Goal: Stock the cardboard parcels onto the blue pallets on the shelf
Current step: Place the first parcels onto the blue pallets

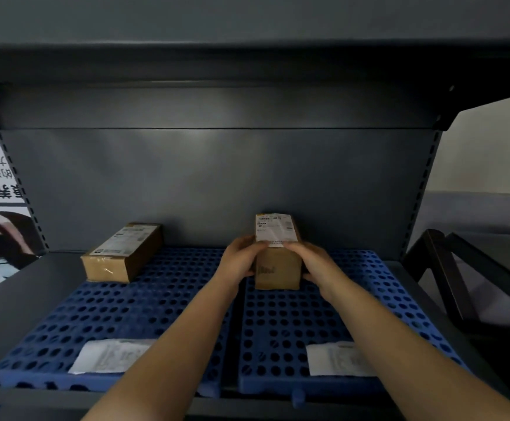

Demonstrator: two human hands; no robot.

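A dark grey metal shelf (19,314) with a steel back panel carries two blue perforated pallets side by side. On the right pallet (323,314), towards the far end, a tall cardboard parcel (276,259) with a white shipping label on top stands upright. The left hand (240,258) grips its left side and the right hand (314,262) its right side, fingers curled round the top edges. A second, flatter parcel (123,252) lies at the far left of the left pallet (126,314). White paper slips (107,355) lie on each pallet's near edge.
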